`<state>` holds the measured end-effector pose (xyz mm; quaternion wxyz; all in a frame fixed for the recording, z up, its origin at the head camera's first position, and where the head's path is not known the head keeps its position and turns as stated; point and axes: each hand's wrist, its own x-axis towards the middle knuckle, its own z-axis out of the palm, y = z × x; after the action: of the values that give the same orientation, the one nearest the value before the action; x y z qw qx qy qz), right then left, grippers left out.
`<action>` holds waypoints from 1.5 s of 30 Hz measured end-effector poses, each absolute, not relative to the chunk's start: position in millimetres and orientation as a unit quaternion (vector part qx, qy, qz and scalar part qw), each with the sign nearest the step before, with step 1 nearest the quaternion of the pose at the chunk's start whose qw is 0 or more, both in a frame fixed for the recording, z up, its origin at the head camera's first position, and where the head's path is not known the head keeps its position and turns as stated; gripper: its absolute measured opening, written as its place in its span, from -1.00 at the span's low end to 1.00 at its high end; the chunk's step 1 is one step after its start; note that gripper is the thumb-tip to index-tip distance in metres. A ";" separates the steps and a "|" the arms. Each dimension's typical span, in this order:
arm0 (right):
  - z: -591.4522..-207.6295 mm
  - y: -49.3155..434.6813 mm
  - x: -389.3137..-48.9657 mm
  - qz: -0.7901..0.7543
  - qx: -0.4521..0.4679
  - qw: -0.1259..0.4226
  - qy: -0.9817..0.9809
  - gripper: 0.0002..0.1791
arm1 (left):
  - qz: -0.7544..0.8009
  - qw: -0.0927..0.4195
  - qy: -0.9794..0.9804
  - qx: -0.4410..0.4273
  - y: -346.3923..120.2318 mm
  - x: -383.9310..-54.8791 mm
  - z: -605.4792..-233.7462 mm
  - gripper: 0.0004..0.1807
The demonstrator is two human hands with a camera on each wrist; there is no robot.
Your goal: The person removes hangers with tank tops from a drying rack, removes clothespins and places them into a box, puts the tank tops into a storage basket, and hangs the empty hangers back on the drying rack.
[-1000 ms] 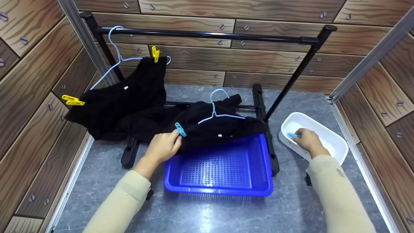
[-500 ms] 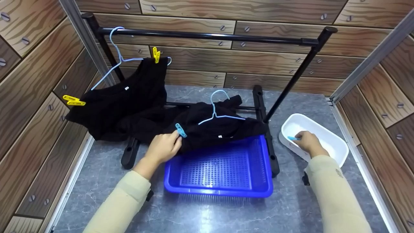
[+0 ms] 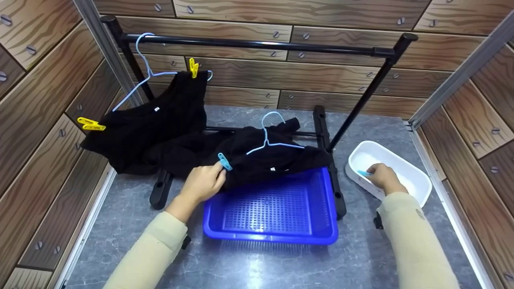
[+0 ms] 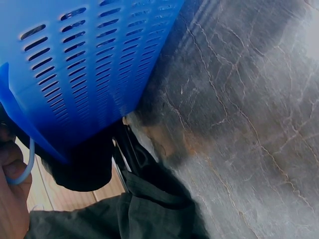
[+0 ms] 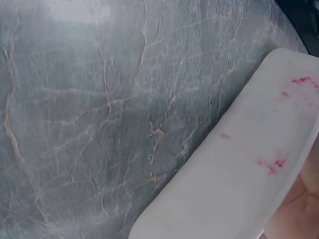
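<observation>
My left hand [image 3: 204,182] grips the near end of a light blue hanger [image 3: 265,134] that carries a black shirt [image 3: 257,170]. A blue clothespin [image 3: 224,161] stands at its fingertips, on the shirt's edge. The left wrist view shows the fingers curled round the hanger's loop [image 4: 30,167]. Over on the right, my right hand [image 3: 384,178] reaches down into a white plastic tub [image 3: 415,184], pinching another blue clothespin [image 3: 364,173]. The tub's wall [image 5: 224,159] hides most of that hand in the right wrist view.
A black clothes rack [image 3: 257,43] spans the back. On its left end hangs a second black shirt [image 3: 160,124] on a hanger, with yellow clothespins [image 3: 193,68] at both shoulders. Below the held shirt sits a blue basket [image 3: 271,238]. Wood-patterned walls [image 3: 241,72] surround the grey floor.
My right hand has shifted slightly within the white tub, and less of the blue clothespin shows beside its fingers. The left hand stays in place.
</observation>
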<state>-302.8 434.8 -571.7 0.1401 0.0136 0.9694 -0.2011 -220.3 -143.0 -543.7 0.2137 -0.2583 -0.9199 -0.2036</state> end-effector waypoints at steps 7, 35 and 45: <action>-567.9 438.2 -300.4 -0.202 0.018 0.155 0.967 -0.61 | -0.201 0.215 -0.919 -0.261 -142.0 -221.0 -544.0 -0.84; -557.7 441.8 -292.8 -0.188 0.001 0.158 0.969 -0.61 | -0.208 0.210 -0.920 -0.259 -143.2 -219.8 -543.9 -0.85; -539.7 440.7 -291.6 -0.185 -0.021 0.143 0.972 -0.58 | -0.205 0.202 -0.923 -0.255 -143.5 -219.7 -544.6 -0.82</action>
<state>-291.6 440.7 -539.7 0.1428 -0.0209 0.9721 -0.1847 -219.7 -143.5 -544.6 0.2020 -0.2545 -0.9233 -0.2046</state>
